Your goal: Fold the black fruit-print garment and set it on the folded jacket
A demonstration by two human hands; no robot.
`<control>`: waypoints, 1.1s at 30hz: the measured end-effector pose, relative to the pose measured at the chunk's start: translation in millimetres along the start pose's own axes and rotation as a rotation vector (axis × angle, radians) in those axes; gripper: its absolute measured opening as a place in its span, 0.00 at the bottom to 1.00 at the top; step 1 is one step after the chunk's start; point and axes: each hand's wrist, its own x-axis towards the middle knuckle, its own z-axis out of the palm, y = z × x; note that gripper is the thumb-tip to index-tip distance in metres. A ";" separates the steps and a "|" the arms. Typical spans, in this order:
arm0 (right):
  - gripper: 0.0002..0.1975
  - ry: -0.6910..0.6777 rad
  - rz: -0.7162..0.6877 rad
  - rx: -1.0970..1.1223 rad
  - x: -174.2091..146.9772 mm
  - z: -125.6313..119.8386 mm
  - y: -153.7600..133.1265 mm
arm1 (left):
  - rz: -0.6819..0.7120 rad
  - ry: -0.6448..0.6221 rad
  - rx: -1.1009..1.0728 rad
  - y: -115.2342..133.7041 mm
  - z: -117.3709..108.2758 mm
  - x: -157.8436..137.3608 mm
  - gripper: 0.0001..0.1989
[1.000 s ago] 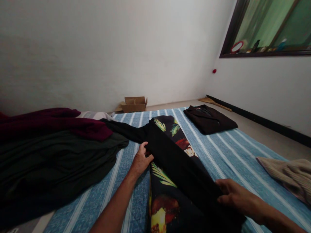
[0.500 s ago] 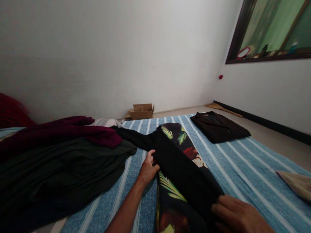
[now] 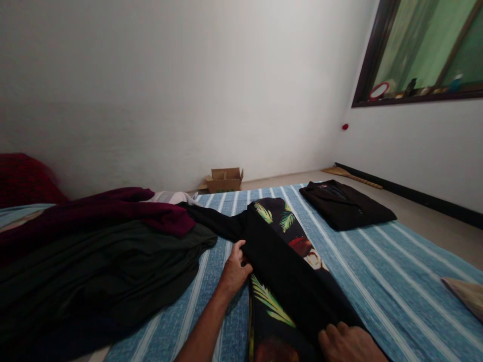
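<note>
A black long-sleeved shirt (image 3: 273, 309) with a green leaf and flower print lies folded lengthwise on the striped bed sheet. One plain black sleeve (image 3: 289, 269) runs diagonally across its front, and the other stretches off to the left. At the shirt's left edge, near the top of the sleeve, my left hand (image 3: 233, 274) has its thumb and fingers closed on the cloth; some fingertips are hidden. My right hand (image 3: 349, 342) is closed over the lower end of the sleeve, knuckles up, at the bottom of the view.
Left of the shirt lies a heap of dark green clothing (image 3: 105, 276) with a maroon garment (image 3: 166, 216) on it. A folded dark brown garment (image 3: 347, 203) rests on the blue striped sheet (image 3: 354, 266) at right. Beyond the bed stands a cardboard box (image 3: 225, 181) by the wall.
My right hand has shifted a little left along the sleeve's lower end and shows less blur. My left hand keeps its place on the shirt edge. The camera view has tilted slightly.
</note>
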 end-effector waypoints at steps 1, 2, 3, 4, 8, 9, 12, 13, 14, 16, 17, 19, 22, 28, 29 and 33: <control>0.10 -0.054 0.020 0.028 4.5 -8.4 -0.1 | -0.004 0.004 -0.001 1.0 0.3 -0.6 0.33; 0.09 -0.117 0.041 0.060 9.2 -18.6 1.0 | -0.008 0.008 -0.004 2.1 0.6 -1.1 0.33; 0.09 -0.188 0.064 0.096 13.8 -29.6 2.7 | -0.012 0.010 -0.009 3.1 0.8 -1.5 0.33; 0.10 -0.266 0.090 0.127 17.9 -40.5 4.7 | -0.015 0.012 -0.018 3.9 1.0 -1.7 0.34; 0.17 -0.562 0.188 0.215 26.7 -62.8 6.8 | -0.034 0.014 -0.071 4.8 0.2 -1.1 0.35; 0.17 -0.611 0.193 0.228 26.9 -62.2 5.6 | -0.037 0.017 -0.088 4.4 -0.4 -0.6 0.35; 0.14 -0.654 0.181 0.291 24.7 -56.9 3.0 | -0.041 0.019 -0.133 2.3 -3.0 0.9 0.35; 0.12 -0.649 0.173 0.325 24.0 -57.0 3.5 | -0.044 0.018 -0.143 1.5 -3.8 1.3 0.35; 0.10 -0.643 0.163 0.370 24.0 -58.8 5.1 | -0.051 0.018 -0.151 0.9 -4.5 1.6 0.35; 0.07 -0.596 0.149 0.478 28.0 -66.6 11.5 | -0.065 0.025 -0.162 0.0 -5.1 1.8 0.34; 0.07 -0.543 0.151 0.536 33.2 -71.4 16.3 | -0.071 0.029 -0.167 -0.2 -4.9 1.6 0.34; 0.08 -0.391 0.166 0.627 52.5 -79.1 28.6 | -0.077 0.036 -0.180 0.1 -4.1 0.7 0.34; 0.09 -0.210 0.202 0.653 104.6 -78.6 50.0 | -0.086 0.038 -0.189 1.2 -2.6 -1.1 0.34; 0.10 -0.106 0.390 0.601 231.7 -42.6 80.8 | -0.124 0.038 -0.212 0.0 -4.5 -3.5 0.36; 0.10 -0.144 0.410 0.606 247.2 -35.5 83.1 | -0.134 0.041 -0.211 -0.5 -5.2 -3.8 0.36; 0.15 -0.330 0.434 0.618 286.6 -14.0 86.0 | -0.161 0.042 -0.218 -1.2 -6.9 -6.1 0.37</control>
